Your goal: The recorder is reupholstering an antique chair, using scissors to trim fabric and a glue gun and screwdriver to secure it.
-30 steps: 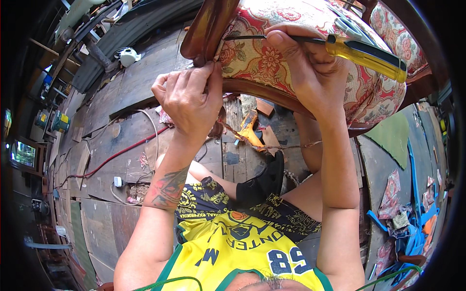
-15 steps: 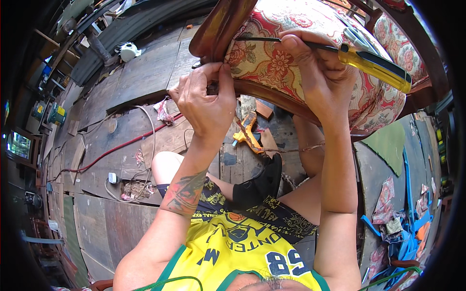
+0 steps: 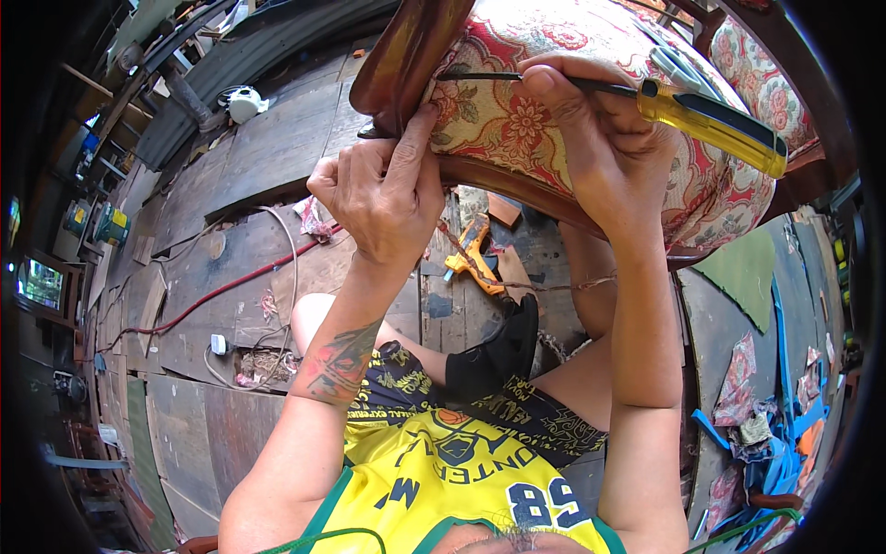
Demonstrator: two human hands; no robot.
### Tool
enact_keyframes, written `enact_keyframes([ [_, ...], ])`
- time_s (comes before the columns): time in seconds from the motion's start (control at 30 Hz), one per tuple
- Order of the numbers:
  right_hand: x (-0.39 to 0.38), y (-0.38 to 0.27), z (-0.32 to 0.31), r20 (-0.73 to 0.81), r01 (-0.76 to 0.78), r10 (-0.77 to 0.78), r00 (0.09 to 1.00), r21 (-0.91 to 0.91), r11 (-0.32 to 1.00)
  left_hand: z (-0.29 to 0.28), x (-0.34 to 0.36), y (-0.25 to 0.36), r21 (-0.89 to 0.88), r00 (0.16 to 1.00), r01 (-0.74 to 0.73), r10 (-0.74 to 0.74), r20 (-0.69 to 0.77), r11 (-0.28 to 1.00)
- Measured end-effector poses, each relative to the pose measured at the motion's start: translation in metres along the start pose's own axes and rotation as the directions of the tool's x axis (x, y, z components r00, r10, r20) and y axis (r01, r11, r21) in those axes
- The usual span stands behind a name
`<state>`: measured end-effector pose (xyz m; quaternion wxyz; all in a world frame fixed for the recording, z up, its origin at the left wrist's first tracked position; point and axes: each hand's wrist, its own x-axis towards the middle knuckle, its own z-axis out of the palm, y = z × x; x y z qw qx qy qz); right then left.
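Observation:
My right hand [image 3: 614,138] grips a screwdriver [image 3: 715,127] by its dark shaft, the yellow and black handle sticking out to the right. Its tip lies against the red and cream floral upholstery [image 3: 526,120] of a chair, close to the carved wooden arm post [image 3: 392,65]. Just below that tip, my left hand [image 3: 383,189] presses its index finger on the fabric's edge beside the post. The other fingers are curled in, and what they hold is hidden. A thin brown cord [image 3: 459,247] trails from beside this hand toward my leg.
A yellow-orange glue gun [image 3: 475,258] lies on the worn wooden floor between my legs, near a wood block [image 3: 503,210]. A red hose [image 3: 221,288] and pale cable run at left. Blue strips [image 3: 771,471] and fabric scraps lie at right, beside a green sheet [image 3: 743,277].
My left index finger has gone from pinching with the thumb to stretching up onto the fabric edge. The cord now shows more clearly below it. The screwdriver has hardly moved.

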<state>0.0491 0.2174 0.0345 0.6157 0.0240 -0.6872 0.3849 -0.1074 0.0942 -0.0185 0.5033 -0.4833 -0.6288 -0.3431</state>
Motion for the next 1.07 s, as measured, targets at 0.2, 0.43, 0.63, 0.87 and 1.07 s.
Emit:
enact_keyframes([
  [0.2, 0.0, -0.001, 0.0, 0.018, 0.007, -0.006, 1.0, -0.038, 0.999, 0.003, 0.002, 0.007, 0.022, 0.998, 0.066, -0.067, 0.021, 0.998],
  [0.43, 0.0, -0.01, -0.003, -0.021, -0.134, 0.134, 0.991, 0.003, 0.991, 0.001, 0.003, 0.006, 0.024, 0.997, 0.072, -0.073, 0.028, 0.997],
  [0.63, -0.002, -0.009, 0.004, -0.005, -0.123, 0.124, 0.992, 0.054, 0.991, -0.002, 0.005, 0.008, -0.002, 0.995, 0.1, -0.1, 0.021, 0.995],
  [0.87, -0.002, -0.016, 0.0, -0.021, -0.087, 0.085, 0.996, -0.122, 0.989, -0.001, 0.002, 0.006, -0.032, 0.992, 0.118, -0.117, 0.042, 0.993],
  [1.07, 0.003, -0.015, -0.004, -0.147, -0.169, 0.158, 0.977, -0.066, 0.983, 0.001, -0.001, 0.003, -0.05, 0.992, 0.116, -0.114, 0.045, 0.992],
])
